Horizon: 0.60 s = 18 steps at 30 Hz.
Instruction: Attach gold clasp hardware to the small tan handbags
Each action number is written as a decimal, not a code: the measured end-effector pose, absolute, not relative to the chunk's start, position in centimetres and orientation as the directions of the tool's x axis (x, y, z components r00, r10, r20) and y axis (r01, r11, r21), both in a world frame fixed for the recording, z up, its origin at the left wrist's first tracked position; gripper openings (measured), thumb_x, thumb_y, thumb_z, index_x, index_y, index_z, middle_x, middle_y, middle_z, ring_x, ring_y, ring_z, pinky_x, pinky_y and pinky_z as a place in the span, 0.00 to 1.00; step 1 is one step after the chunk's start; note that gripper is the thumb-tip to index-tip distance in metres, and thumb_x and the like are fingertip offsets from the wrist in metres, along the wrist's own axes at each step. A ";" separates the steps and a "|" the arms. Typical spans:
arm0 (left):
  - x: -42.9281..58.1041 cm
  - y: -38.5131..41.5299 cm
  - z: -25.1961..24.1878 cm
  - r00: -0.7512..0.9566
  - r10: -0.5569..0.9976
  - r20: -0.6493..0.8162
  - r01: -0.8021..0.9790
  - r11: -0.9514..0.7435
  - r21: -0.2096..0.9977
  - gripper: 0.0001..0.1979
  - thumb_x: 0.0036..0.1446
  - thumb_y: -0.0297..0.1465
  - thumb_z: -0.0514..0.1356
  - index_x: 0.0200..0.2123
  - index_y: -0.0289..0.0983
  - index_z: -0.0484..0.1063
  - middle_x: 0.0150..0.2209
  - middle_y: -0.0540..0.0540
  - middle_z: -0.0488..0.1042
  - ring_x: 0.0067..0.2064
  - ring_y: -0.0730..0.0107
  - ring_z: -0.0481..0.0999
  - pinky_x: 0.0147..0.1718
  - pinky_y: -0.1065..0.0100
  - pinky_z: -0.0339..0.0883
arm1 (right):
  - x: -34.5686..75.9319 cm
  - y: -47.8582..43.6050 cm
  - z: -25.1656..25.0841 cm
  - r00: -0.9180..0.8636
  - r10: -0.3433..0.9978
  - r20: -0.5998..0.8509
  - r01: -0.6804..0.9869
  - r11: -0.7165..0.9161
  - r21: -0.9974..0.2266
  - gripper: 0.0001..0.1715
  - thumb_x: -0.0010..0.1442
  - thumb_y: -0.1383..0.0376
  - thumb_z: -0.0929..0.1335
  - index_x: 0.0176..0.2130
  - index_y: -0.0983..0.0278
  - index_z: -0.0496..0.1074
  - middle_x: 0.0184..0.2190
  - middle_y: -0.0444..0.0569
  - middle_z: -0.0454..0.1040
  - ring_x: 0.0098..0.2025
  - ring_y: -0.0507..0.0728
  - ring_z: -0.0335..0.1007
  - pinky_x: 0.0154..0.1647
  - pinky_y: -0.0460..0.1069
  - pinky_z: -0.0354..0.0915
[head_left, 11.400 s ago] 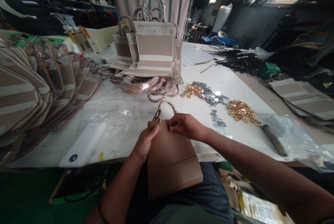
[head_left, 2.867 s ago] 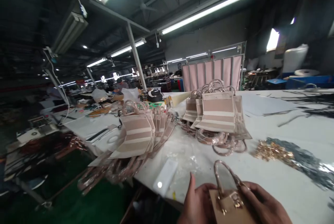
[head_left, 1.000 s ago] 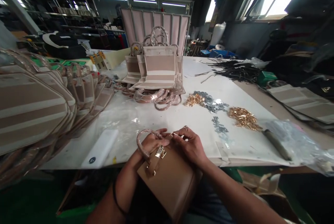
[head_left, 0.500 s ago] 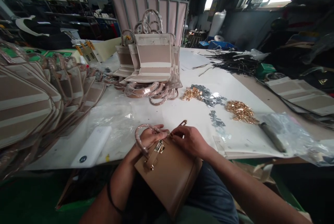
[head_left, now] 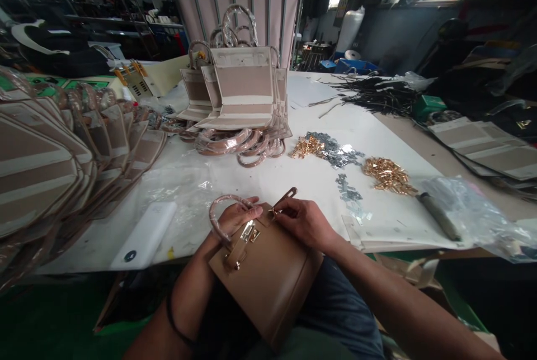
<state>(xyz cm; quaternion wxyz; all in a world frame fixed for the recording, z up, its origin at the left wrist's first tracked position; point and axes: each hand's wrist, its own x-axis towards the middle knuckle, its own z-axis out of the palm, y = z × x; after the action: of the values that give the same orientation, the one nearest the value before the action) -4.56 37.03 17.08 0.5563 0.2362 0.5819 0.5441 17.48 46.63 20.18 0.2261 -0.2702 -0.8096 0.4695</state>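
Observation:
A small tan leather handbag [head_left: 271, 276] lies tilted on my lap at the table's near edge, its gold clasp [head_left: 247, 232] facing up. My left hand [head_left: 235, 219] grips the bag's top by the plastic-wrapped handle [head_left: 215, 219]. My right hand [head_left: 304, 223] pinches a small gold fitting [head_left: 273, 212] at the bag's top edge, where a tan strap tab [head_left: 286, 196] with a gold end sticks up.
Stacks of beige-and-white bag panels lie at the left [head_left: 50, 153] and stand at the back [head_left: 245, 89]. Gold hardware [head_left: 388, 174] and silver hardware [head_left: 335, 150] piles sit on the white table [head_left: 302, 181], with a white power bank [head_left: 145, 234], a dark-handled tool [head_left: 438, 216] and clear plastic [head_left: 482, 220].
The bag has slid lower and turned a little on my lap. My right hand moved to the top edge and the strap tab now sticks up. Earlier the view swung left, then back.

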 end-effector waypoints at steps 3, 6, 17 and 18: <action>-4.7 37.0 17.0 -0.253 0.872 -0.418 -0.298 0.341 0.892 0.45 0.35 0.51 0.82 0.53 0.34 0.78 0.41 0.40 0.84 0.51 0.44 0.82 0.47 0.59 0.72 | 17.3 46.5 20.4 -0.748 0.645 0.160 0.250 0.496 -0.832 0.10 0.65 0.72 0.72 0.43 0.59 0.82 0.34 0.42 0.81 0.35 0.55 0.77 0.37 0.46 0.66; -4.8 37.0 16.7 -0.246 0.872 -0.423 -0.288 0.351 0.891 0.46 0.35 0.54 0.81 0.54 0.34 0.78 0.39 0.41 0.84 0.45 0.47 0.83 0.42 0.60 0.72 | 17.0 46.4 20.4 -0.745 0.636 0.202 0.297 0.587 -0.753 0.12 0.64 0.73 0.72 0.44 0.58 0.81 0.37 0.42 0.82 0.37 0.56 0.77 0.39 0.47 0.66; -4.8 37.2 15.9 -0.328 0.868 -0.373 -0.174 0.332 0.927 0.43 0.39 0.56 0.78 0.53 0.35 0.80 0.36 0.42 0.83 0.39 0.52 0.82 0.38 0.61 0.70 | 16.8 45.7 19.8 -0.725 0.637 0.262 0.331 0.655 -0.679 0.12 0.66 0.74 0.72 0.45 0.58 0.80 0.37 0.43 0.81 0.37 0.56 0.77 0.38 0.47 0.65; -4.7 37.2 16.0 -0.326 0.867 -0.376 -0.182 0.332 0.925 0.44 0.38 0.57 0.78 0.53 0.35 0.80 0.36 0.42 0.83 0.39 0.53 0.82 0.38 0.61 0.70 | 16.8 45.6 19.9 -0.725 0.632 0.272 0.334 0.669 -0.663 0.11 0.66 0.74 0.72 0.45 0.59 0.80 0.38 0.44 0.82 0.37 0.57 0.77 0.39 0.47 0.65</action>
<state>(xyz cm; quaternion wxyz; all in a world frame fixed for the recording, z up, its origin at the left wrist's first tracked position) -4.72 37.18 15.98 0.5137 0.2701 0.6342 0.5108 16.79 45.63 19.86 0.2486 -0.2747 -0.8792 0.2996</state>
